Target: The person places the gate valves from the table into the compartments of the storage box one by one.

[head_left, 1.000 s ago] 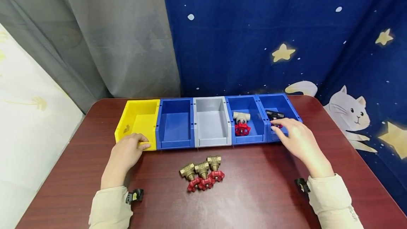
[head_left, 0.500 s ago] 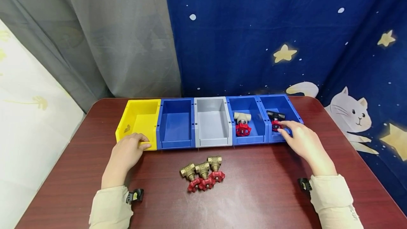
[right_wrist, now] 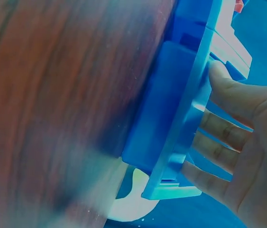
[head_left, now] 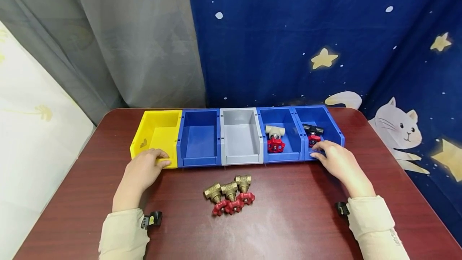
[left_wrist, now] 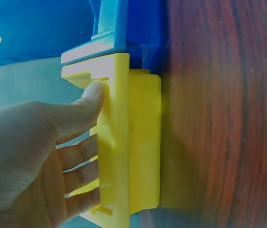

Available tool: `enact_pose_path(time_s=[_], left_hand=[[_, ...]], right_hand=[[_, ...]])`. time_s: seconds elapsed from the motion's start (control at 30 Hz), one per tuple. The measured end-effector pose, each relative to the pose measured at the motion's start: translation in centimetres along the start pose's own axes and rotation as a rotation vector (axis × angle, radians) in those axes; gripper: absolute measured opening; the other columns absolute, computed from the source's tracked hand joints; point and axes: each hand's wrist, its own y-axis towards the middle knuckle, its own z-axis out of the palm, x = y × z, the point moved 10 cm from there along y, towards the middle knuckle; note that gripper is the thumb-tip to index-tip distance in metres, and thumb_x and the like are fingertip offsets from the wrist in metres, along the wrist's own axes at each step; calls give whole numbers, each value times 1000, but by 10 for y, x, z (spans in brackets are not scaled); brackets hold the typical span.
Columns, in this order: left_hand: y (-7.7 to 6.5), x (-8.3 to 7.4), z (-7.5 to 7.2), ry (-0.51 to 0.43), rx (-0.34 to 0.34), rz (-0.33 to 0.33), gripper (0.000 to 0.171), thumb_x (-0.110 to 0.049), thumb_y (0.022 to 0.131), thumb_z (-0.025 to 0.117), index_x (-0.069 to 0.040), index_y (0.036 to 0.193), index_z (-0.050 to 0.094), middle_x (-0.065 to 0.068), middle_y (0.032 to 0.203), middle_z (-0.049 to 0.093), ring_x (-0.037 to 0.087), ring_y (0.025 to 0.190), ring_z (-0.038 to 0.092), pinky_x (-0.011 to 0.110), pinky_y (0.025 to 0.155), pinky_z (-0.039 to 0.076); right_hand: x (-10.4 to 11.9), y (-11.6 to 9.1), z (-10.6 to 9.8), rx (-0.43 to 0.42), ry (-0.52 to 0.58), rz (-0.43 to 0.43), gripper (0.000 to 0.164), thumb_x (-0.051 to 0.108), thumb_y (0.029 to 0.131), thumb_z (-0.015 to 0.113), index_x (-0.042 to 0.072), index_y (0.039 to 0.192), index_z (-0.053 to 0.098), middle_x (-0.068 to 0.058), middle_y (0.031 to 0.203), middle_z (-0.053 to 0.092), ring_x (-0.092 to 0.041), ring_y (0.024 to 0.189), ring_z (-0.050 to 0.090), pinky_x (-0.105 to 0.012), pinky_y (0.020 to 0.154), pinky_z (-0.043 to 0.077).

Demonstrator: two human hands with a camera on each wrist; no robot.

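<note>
My left hand (head_left: 143,171) grips the front wall of the yellow bin (head_left: 160,136) at the row's left end. In the left wrist view its thumb lies on the outer face, with the other fingers inside. At the right end, my right hand (head_left: 341,165) holds the front wall of a blue bin (right_wrist: 171,128) in much the same way, thumb in front and fingers behind the rim. Inside that bin lies a black valve (head_left: 313,130) with a red handwheel, just beyond the fingers. Three brass valves (head_left: 229,189) with red handwheels lie together on the table before the row.
Between the end bins stand a blue bin (head_left: 199,159), a grey bin (head_left: 242,159) and another blue bin (head_left: 283,157), side by side. A beige valve (head_left: 275,132) with a red handwheel lies in the latter. Curtains (head_left: 260,43) hang behind the brown table (head_left: 288,220).
My right hand has drawn back from over the black valve to the front wall of the right-end blue bin, uncovering the valve. The left hand stays on the yellow bin.
</note>
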Motion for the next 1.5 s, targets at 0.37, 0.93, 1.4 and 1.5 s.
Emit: enact_pose_path(time_s=[0.37,0.93,1.4,1.5], left_hand=[[-6,-6,-11,-5,-12,-10,27,-27,97,64,-5,111,69,19,112,66,37,99,59,59,88,47],[-16,-34,-34,35,-60,17,28,-28,97,64,-5,113,68,21,115,65,41,105,59,60,88,46],[-20,-51,-26,13,-35,61,27,-27,97,65,-7,113,69,15,113,67,35,101,61,58,88,49],[-19,-58,-20,13,-41,88,24,-27,96,66,-9,111,70,12,110,69,32,97,62,55,86,50]], right_hand=[[0,0,-1,-24,4,-10,13,13,90,73,6,100,70,-21,107,68,-40,99,63,-61,88,48],[-6,-4,-3,-25,23,14,13,13,89,73,6,100,68,-22,108,67,-42,98,62,-62,89,48],[-3,-2,-2,-34,26,7,13,13,89,74,6,98,68,-20,105,68,-41,94,63,-61,86,49],[-3,0,-1,-29,26,12,14,14,89,73,6,99,68,-20,105,68,-41,94,63,-61,86,49]])
